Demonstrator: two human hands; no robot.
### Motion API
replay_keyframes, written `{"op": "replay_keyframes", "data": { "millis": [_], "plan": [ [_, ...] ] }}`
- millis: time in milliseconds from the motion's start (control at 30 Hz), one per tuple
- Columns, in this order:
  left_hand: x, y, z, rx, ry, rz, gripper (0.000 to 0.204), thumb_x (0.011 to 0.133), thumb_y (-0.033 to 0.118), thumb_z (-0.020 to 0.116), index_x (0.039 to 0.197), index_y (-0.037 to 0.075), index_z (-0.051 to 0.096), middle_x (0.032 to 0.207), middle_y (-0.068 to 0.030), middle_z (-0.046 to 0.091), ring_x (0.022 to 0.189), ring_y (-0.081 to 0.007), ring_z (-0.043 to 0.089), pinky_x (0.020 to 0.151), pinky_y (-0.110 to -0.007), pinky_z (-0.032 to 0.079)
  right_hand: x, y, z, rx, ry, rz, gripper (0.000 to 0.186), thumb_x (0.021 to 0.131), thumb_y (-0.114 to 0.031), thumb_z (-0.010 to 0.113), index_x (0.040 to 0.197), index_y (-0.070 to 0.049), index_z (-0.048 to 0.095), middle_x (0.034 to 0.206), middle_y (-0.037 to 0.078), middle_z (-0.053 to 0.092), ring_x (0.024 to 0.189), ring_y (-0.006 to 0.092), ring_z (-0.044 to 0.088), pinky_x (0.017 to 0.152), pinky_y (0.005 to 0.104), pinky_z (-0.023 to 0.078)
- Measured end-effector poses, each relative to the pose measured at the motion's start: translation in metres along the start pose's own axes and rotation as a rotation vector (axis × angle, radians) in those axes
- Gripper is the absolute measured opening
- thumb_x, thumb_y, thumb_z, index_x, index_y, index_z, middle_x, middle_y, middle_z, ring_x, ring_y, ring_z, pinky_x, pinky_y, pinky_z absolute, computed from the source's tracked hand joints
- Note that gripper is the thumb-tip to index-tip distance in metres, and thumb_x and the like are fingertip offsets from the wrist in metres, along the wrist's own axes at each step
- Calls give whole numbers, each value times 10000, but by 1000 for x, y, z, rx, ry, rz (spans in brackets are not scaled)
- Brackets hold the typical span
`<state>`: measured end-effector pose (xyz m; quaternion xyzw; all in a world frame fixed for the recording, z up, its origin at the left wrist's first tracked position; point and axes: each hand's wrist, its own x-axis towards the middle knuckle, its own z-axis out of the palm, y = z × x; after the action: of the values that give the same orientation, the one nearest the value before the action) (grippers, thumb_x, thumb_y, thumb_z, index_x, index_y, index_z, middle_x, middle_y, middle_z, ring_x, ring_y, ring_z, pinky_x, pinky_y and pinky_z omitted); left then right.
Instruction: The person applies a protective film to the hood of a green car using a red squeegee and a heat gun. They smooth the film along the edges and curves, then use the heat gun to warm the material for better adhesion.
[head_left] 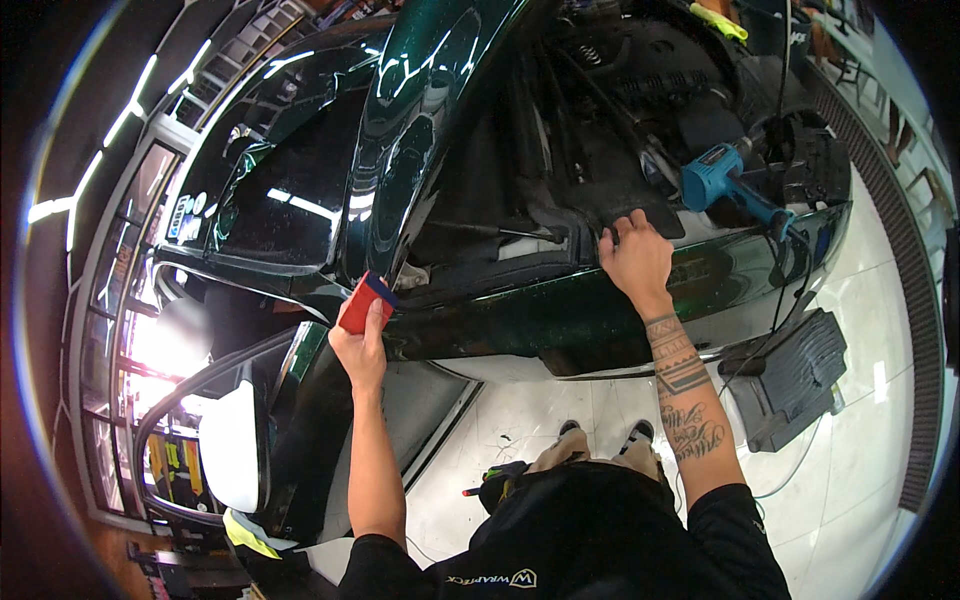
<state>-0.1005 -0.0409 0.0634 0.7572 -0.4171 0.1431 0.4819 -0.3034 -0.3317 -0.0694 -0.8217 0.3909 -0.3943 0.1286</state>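
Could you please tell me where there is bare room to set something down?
The white floor between the grey platform and the dark grating shows a bare patch; the engine bay is crowded around the blue power tool.

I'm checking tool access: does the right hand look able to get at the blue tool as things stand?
Probably yes: the right hand is close by, the blue tool lies to its right, and nothing seems to block the way between them.

Dark-green fender [490, 325] gleams, smooth and glossy | by its inner edge, a teal drill [712, 180] of matt plastic | at its rear corner, a smooth red block [359, 310] | matt cloth shirt [590, 535]
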Motion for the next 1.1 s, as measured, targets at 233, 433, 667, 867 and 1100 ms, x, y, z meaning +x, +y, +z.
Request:
{"op": "replay_keyframes", "data": {
  "millis": [233, 433, 667, 867, 1100],
  "plan": [
    [27, 24, 14, 123, 53, 201, 210, 890, 130, 710, 966, -66, 690, 729, -77, 680, 638, -110, 615, 616, -254, 477, -1, 2, -1, 19, -7, 13, 212, 800, -234, 675, 777, -25, 653, 855, 137, 595, 756, 316, 658, 601, 435, 538],
    [48, 43, 24, 140, 23, 324, 204, 862, 113, 735, 951, -61, 676, 733, -101, 689, 619, -143, 640, 610, -267, 483, -1, 3, 0, 6, -15, 3, 208, 797, -230, 675, 776, -24, 652, 854, 138, 594, 753, 317, 658, 604, 434, 540],
    [53, 66, 22, 269, -51, 283, 201, 857, 100, 739, 976, -51, 684, 742, -106, 697, 604, -143, 639, 608, -263, 494, -2, -2, 1, -13, -15, 16, 211, 793, -235, 676, 759, -28, 655, 842, 131, 595, 728, 311, 659, 596, 432, 538],
    [59, 72, 15, 298, -153, 299, 212, 840, 61, 727, 1026, -33, 689, 753, -127, 704, 608, -173, 662, 616, -272, 505, -1, -3, 2, -11, -15, 20, 195, 806, -236, 671, 779, -44, 651, 843, 113, 591, 741, 313, 654, 586, 442, 519],
    [59, 76, 15, 291, -208, 365, 223, 817, -7, 704, 1039, -8, 697, 916, -149, 731, 714, -224, 712, 681, -279, 538, -1, -2, 1, 12, -5, 13, 192, 818, -235, 668, 786, -46, 644, 850, 109, 588, 745, 321, 652, 583, 448, 509]
  ]
}}
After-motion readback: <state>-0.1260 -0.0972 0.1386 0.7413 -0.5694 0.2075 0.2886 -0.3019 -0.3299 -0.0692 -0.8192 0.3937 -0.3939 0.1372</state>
